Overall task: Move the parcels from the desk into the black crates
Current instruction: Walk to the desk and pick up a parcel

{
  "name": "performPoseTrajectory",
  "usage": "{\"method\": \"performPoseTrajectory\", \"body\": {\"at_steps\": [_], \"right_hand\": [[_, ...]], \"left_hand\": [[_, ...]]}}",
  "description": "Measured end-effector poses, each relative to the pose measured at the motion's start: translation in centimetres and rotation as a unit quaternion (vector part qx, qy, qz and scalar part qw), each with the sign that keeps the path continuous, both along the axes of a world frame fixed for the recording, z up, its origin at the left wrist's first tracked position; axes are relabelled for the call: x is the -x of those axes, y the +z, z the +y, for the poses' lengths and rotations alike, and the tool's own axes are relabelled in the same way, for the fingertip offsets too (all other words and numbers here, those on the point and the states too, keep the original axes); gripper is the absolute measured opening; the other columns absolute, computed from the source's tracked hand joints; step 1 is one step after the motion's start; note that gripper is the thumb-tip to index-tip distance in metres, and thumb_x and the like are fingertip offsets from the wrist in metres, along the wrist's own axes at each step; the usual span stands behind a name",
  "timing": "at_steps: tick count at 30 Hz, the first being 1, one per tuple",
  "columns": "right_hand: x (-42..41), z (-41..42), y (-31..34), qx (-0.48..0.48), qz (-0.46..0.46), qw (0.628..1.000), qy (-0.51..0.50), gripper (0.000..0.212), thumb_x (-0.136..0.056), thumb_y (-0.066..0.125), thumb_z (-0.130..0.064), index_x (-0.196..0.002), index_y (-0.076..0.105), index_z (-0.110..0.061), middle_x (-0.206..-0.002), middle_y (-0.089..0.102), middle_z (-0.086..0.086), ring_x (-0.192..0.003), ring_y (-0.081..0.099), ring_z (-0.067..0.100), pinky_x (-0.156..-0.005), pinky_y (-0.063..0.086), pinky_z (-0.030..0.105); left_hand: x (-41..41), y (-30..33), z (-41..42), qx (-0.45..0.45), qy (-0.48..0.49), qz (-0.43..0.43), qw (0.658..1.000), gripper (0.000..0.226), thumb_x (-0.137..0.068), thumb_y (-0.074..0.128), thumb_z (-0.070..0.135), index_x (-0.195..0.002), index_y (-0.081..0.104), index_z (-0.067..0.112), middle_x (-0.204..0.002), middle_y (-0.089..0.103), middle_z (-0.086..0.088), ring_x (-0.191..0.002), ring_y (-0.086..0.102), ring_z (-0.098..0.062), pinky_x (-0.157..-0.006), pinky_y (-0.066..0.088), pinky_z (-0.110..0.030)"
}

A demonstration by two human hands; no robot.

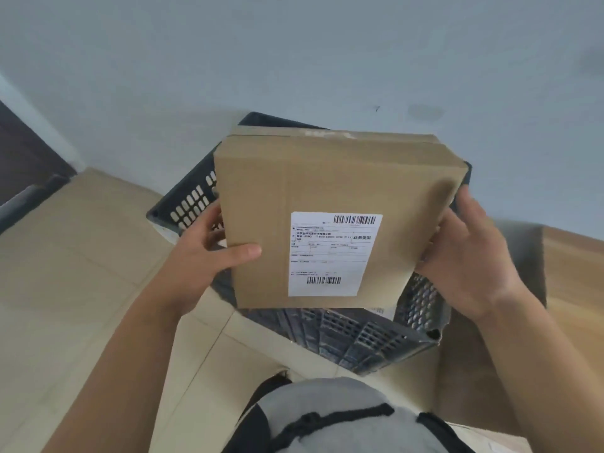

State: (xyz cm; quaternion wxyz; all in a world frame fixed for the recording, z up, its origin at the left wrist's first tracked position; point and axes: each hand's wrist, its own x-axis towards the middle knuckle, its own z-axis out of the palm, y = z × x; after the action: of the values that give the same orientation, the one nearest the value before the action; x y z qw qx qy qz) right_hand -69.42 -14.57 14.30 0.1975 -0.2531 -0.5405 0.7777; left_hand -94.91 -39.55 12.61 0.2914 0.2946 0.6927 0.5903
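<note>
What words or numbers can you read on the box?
"业务类型": printed at the right side of the white shipping label on the cardboard parcel.
Two barcodes, top and bottom of the label: no digits readable.
All other label lines: too small and blurred to read.
Black crate: no text visible.

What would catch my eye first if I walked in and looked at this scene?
Most likely the brown cardboard parcel filling the middle of the view, with a white shipping label on its face. The left hand and the right hand grip it from either side. Right behind and below it sits a black crate with perforated walls, on a pale tiled floor.
</note>
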Motion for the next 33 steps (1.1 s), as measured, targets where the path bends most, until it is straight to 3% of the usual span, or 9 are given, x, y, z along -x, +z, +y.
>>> {"method": "performPoseTrajectory", "body": {"at_steps": [3, 7, 11, 15, 19, 22, 28, 31, 33], "right_hand": [[-0.1, 0.7, 1.4, -0.025, 0.022, 0.998, -0.053, 0.065, -0.104, 0.026, -0.059, -0.155, 0.048, -0.025, -0.152, 0.058, 0.006, -0.138, 0.055, 0.029, -0.1, 0.046, 0.049], [-0.9, 0.8, 3.3, -0.059, 0.05, 0.99, -0.119, 0.066, -0.105, 0.025, -0.051, -0.159, 0.041, -0.015, -0.15, 0.053, 0.014, -0.119, 0.059, 0.031, -0.085, 0.049, 0.033], [-2.0, 0.2, 2.6, -0.053, 0.022, 0.98, -0.191, 0.064, -0.104, 0.029, -0.054, -0.157, 0.045, -0.021, -0.16, 0.045, 0.019, -0.127, 0.047, 0.034, -0.094, 0.033, 0.052], [-2.0, -2.0, -0.1, 0.008, -0.009, 0.975, -0.222, 0.063, -0.102, 0.029, -0.061, -0.15, 0.053, -0.028, -0.15, 0.06, 0.004, -0.137, 0.056, 0.029, -0.099, 0.044, 0.046], [-1.9, -3.5, -3.3, 0.075, -0.038, 0.961, -0.262, 0.056, -0.1, 0.038, -0.053, -0.14, 0.066, -0.025, -0.134, 0.071, 0.002, -0.108, 0.071, 0.016, -0.083, 0.045, 0.038], [-1.8, -3.8, -5.4, 0.098, -0.045, 0.944, -0.311, 0.043, -0.096, 0.044, -0.039, -0.121, 0.076, -0.029, -0.112, 0.075, -0.003, -0.092, 0.067, 0.015, -0.078, 0.04, 0.038], [-0.7, -4.5, -9.4, 0.118, -0.211, 0.897, -0.37, 0.054, -0.073, 0.053, -0.034, -0.125, 0.067, -0.028, -0.119, 0.067, 0.008, -0.098, 0.059, 0.023, -0.08, 0.049, 0.043], [-0.3, -4.5, -11.5, 0.083, -0.33, 0.881, -0.328, 0.052, -0.093, 0.057, -0.036, -0.145, 0.052, -0.029, -0.143, 0.054, 0.004, -0.12, 0.052, 0.026, -0.103, 0.046, 0.049], [0.1, -4.2, -12.2, 0.07, -0.363, 0.877, -0.308, 0.06, -0.102, 0.056, -0.032, -0.158, 0.033, -0.036, -0.146, 0.044, -0.004, -0.125, 0.046, 0.024, -0.099, 0.043, 0.042]], "left_hand": [[2.4, 0.3, 4.8, -0.014, -0.09, 0.007, 0.996, 0.086, -0.056, 0.096, 0.057, -0.133, 0.059, 0.049, -0.134, 0.069, 0.01, -0.123, 0.064, -0.008, -0.094, 0.057, -0.033], [4.3, 0.7, 10.1, -0.034, -0.177, -0.01, 0.984, 0.077, -0.058, 0.096, 0.053, -0.126, 0.061, 0.054, -0.131, 0.069, 0.014, -0.122, 0.064, -0.004, -0.087, 0.058, -0.018], [4.8, 0.0, 13.9, -0.019, -0.267, -0.028, 0.963, 0.066, -0.069, 0.091, 0.043, -0.124, 0.059, 0.061, -0.131, 0.068, 0.019, -0.119, 0.064, 0.0, -0.088, 0.057, -0.015], [4.0, -2.8, 14.4, 0.023, -0.322, -0.109, 0.94, 0.073, -0.07, 0.084, 0.07, -0.135, 0.052, 0.057, -0.14, 0.064, 0.016, -0.13, 0.06, -0.005, -0.103, 0.055, -0.031], [3.2, -5.8, 13.3, 0.056, -0.31, -0.209, 0.926, 0.089, -0.069, 0.062, 0.092, -0.146, 0.046, 0.051, -0.15, 0.057, 0.017, -0.143, 0.048, -0.008, -0.121, 0.032, -0.056], [3.0, -7.6, 12.8, 0.068, -0.316, -0.235, 0.917, 0.096, -0.07, 0.058, 0.093, -0.152, 0.043, 0.045, -0.153, 0.054, 0.015, -0.148, 0.042, -0.011, -0.125, 0.023, -0.061], [2.9, -9.4, 12.5, 0.176, -0.348, -0.247, 0.887, 0.114, -0.06, 0.061, 0.097, -0.155, 0.042, 0.037, -0.156, 0.05, 0.011, -0.15, 0.038, -0.016, -0.128, 0.02, -0.052], [2.0, -10.6, 12.8, 0.249, -0.336, -0.18, 0.89, 0.115, -0.062, 0.063, 0.095, -0.158, 0.028, 0.043, -0.16, 0.039, 0.015, -0.152, 0.032, -0.021, -0.122, 0.024, -0.045], [1.6, -11.2, 13.0, 0.274, -0.305, -0.155, 0.899, 0.108, -0.081, 0.065, 0.078, -0.164, 0.006, 0.042, -0.168, 0.027, 0.011, -0.153, 0.03, -0.025, -0.122, 0.026, -0.048]]}}
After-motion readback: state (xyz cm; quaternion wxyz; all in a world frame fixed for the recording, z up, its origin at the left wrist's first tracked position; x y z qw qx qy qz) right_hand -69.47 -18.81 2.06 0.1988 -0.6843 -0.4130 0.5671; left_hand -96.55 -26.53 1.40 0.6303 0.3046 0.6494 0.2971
